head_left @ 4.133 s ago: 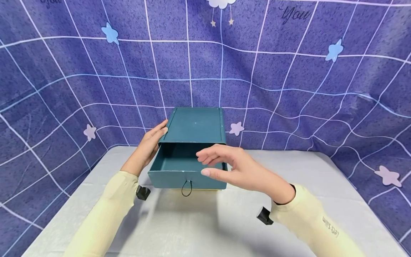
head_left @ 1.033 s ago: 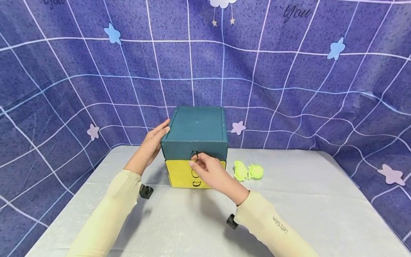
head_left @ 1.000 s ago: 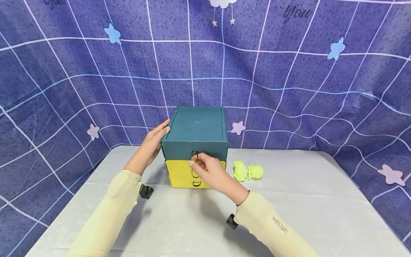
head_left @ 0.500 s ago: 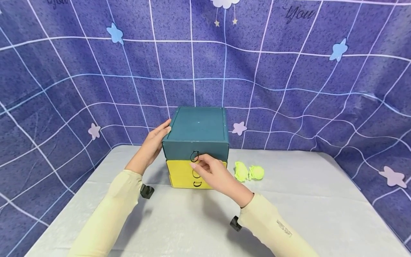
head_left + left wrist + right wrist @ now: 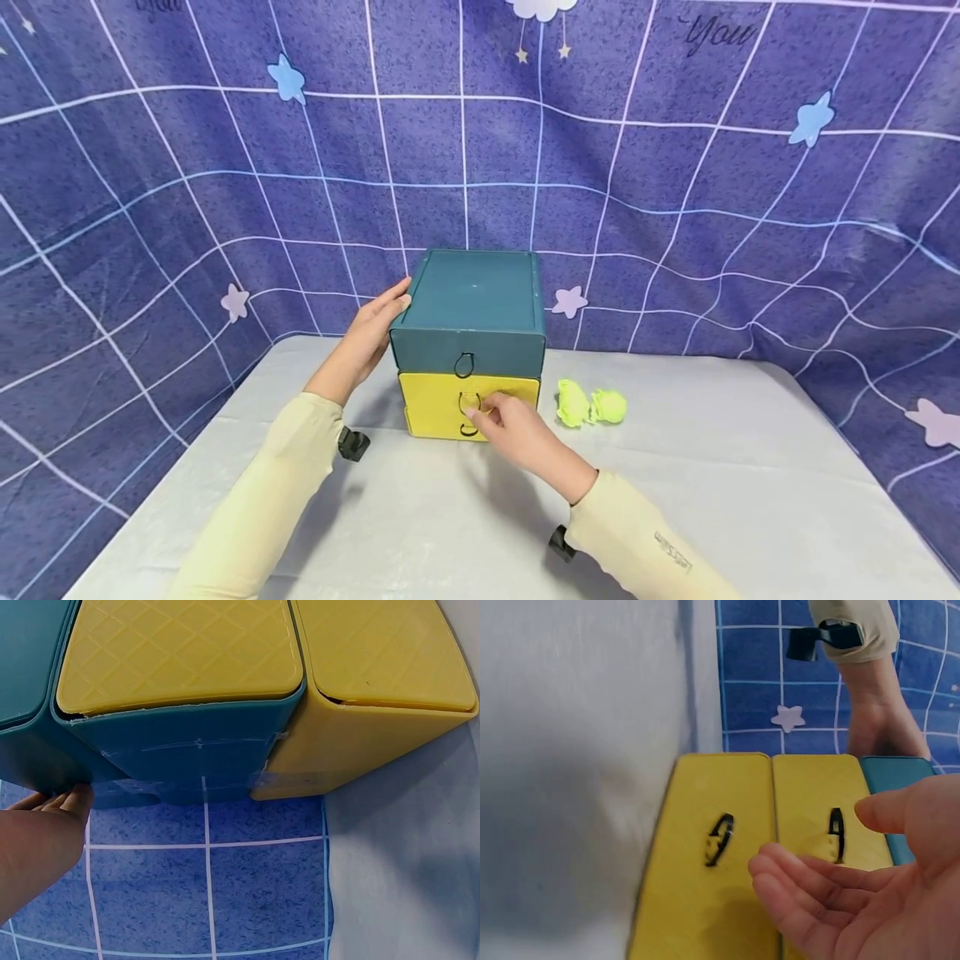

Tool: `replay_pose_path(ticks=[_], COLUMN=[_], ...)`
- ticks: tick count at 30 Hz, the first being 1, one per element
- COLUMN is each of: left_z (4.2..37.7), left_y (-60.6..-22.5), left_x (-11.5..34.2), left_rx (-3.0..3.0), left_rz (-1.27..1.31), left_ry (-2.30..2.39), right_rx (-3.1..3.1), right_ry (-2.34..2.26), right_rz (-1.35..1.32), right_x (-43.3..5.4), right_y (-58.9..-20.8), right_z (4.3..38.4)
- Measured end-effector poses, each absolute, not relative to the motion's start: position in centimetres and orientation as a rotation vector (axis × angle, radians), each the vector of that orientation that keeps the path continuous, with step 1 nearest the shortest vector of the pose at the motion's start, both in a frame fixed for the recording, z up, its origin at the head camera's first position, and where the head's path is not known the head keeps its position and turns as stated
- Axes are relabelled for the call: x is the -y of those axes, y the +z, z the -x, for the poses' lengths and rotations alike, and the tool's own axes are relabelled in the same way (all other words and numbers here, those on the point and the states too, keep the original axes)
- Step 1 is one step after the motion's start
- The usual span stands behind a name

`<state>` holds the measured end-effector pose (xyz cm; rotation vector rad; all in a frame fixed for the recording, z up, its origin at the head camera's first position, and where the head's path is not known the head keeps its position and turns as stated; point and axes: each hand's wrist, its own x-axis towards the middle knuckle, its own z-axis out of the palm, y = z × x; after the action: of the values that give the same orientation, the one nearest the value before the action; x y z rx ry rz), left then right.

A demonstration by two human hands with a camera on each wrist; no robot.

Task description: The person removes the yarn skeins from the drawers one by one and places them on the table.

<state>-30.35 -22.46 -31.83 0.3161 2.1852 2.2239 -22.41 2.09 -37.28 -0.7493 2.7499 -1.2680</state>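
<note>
A stacked drawer unit has a teal casing (image 5: pixel 480 287) and a teal top drawer (image 5: pixel 427 352), with a yellow middle drawer (image 5: pixel 427 388) and a yellow bottom drawer (image 5: pixel 431 424) beneath; all are pushed in. Each front bears a black loop pull. My left hand (image 5: pixel 369 332) rests against the casing's upper left side, fingers extended; in the left wrist view the hand (image 5: pixel 49 832) touches the teal side. My right hand (image 5: pixel 517 427) is at the middle pull (image 5: pixel 841 836). In the right wrist view its thumb and fingers stand apart around that pull.
Two lime-green, leafy-looking lumps (image 5: pixel 573 405) lie side by side on the table to the right of the drawers. A pale cloth (image 5: pixel 420 517) covers the table. Behind hangs a purple-blue gridded curtain (image 5: pixel 495 142) with stars.
The top drawer, pulled out earlier, is now pushed in. My right hand has let go of its pull and dropped to the middle one. The left hand keeps its place on the casing.
</note>
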Motion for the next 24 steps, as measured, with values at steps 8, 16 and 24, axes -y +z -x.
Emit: replay_pose_path(ticks=[8,16,24], left_z=[30.5,30.4,30.4], left_y=[-32.0,-32.0,-31.9], left_x=[22.5,22.4,22.4], left_rx=[-2.191,-2.184,-2.191], left_rz=[-0.309,-0.296,-0.311], left_ry=[2.217,2.218,2.221], right_rx=[-2.696,-2.586,-2.624], right_ry=[-1.394,-1.498,-1.468], right_rz=[0.743,0.704,0.697], right_x=[-1.4,-1.2,-1.1], right_y=[-38.3,-38.8,-39.0], right_z=[23.1,23.2,23.1])
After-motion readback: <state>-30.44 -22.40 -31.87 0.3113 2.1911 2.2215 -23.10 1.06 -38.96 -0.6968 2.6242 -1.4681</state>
